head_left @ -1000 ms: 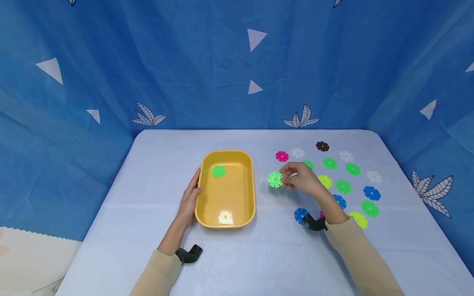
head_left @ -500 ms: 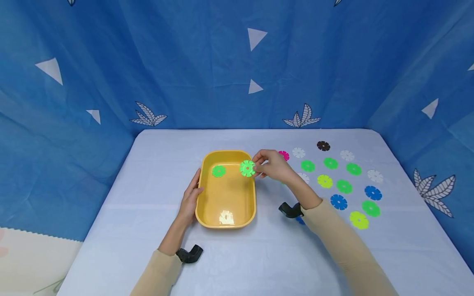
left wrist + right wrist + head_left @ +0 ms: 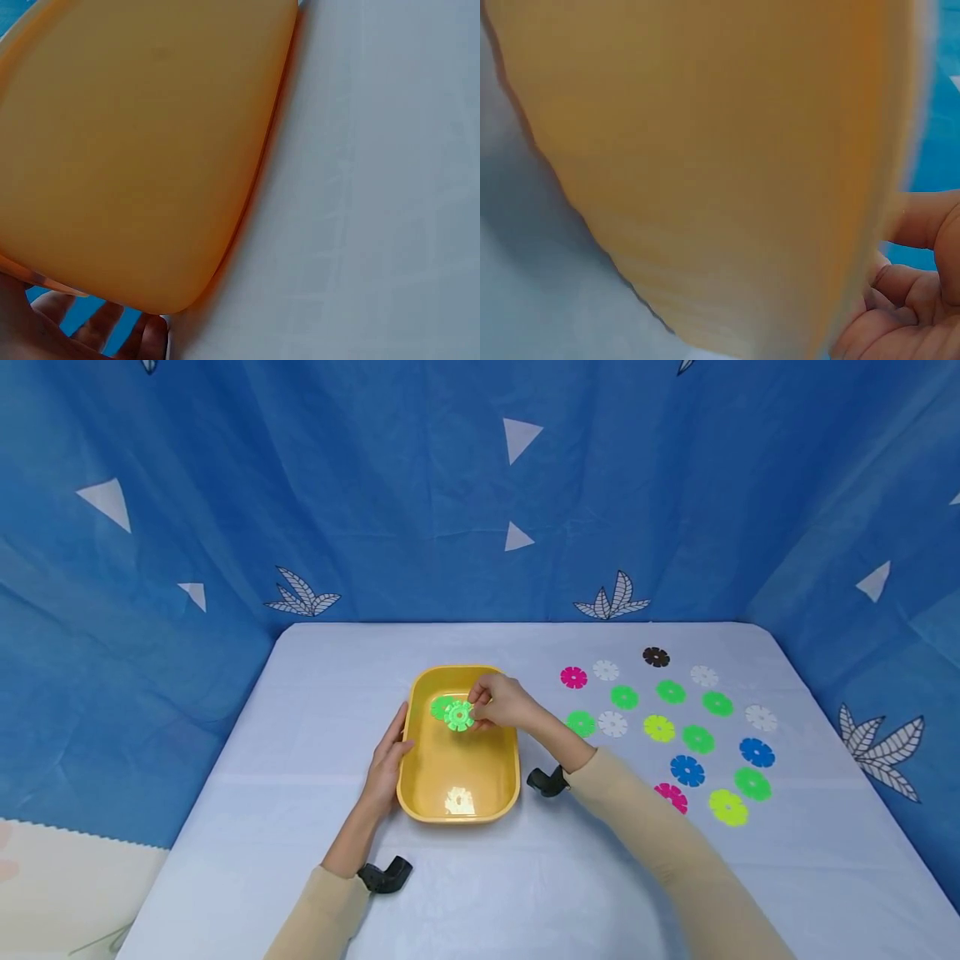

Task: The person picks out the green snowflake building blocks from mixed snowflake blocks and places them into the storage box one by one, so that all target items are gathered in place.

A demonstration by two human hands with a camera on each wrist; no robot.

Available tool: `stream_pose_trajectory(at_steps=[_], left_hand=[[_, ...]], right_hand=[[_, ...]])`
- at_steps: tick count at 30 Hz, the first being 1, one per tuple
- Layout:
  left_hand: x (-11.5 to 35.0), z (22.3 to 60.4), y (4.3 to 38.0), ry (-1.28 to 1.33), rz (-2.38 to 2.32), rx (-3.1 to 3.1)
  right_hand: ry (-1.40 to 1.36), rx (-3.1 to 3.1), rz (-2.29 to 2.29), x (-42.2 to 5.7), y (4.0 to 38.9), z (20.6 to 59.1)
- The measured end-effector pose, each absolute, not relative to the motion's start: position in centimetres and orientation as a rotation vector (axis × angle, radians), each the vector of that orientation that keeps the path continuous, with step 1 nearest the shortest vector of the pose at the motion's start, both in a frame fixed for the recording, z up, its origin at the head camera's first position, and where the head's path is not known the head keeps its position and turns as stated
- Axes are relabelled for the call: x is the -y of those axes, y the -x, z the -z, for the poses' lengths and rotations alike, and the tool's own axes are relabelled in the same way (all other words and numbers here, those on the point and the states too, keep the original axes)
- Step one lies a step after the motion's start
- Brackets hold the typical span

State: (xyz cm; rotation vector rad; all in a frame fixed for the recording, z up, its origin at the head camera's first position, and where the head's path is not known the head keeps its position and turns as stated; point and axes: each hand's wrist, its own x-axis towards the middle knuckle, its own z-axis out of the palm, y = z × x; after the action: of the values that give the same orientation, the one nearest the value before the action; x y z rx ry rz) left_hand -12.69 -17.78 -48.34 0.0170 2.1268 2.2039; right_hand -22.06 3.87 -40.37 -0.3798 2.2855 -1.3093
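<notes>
A yellow plastic tray [image 3: 457,768] stands on the white-covered table. My left hand [image 3: 384,767] holds its left rim, thumb over the edge and fingers along the outer wall. Above the tray's inside, my right hand [image 3: 504,703] pinches a green notched plastic disc [image 3: 460,717] between thumb and fingers. A second green disc [image 3: 438,707] lies on the tray floor, partly covered by the held one. In the left wrist view the tray's side [image 3: 150,150] hides much of the scene. The tray wall [image 3: 705,150] likewise fills the right wrist view, hiding the held disc.
On the table's right side lie several flat discs, among them a brown disc [image 3: 656,657], a pink disc [image 3: 573,677], a blue disc [image 3: 687,770], a white disc [image 3: 612,723] and a yellow disc [image 3: 728,807]. A blue patterned cloth [image 3: 420,493] hangs behind the table.
My right hand has carried the green disc leftward, from the table beside the tray, across its right rim, to above the other green disc. The left hand has stayed on the tray.
</notes>
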Motion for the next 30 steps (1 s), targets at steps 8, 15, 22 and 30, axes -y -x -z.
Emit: stream_pose_trajectory(at_steps=[8, 15, 22, 30], left_hand=[[17.8, 48.3, 12.9, 0.007, -2.19, -2.115], [17.7, 48.3, 12.8, -0.017, -2.205, -2.108], [17.7, 48.3, 12.8, -0.028, -2.195, -2.117], [17.7, 48.3, 12.8, -0.004, -2.19, -2.128]], right_hand=[[0.456, -2.299, 1.263, -2.2, 22.5, 41.8], [0.406, -2.254, 1.252, -1.3, 22.4, 43.0], [0.356, -2.194, 1.302, -1.0, 22.2, 43.8], [0.359, -2.175, 1.3, -0.8, 22.2, 44.3]])
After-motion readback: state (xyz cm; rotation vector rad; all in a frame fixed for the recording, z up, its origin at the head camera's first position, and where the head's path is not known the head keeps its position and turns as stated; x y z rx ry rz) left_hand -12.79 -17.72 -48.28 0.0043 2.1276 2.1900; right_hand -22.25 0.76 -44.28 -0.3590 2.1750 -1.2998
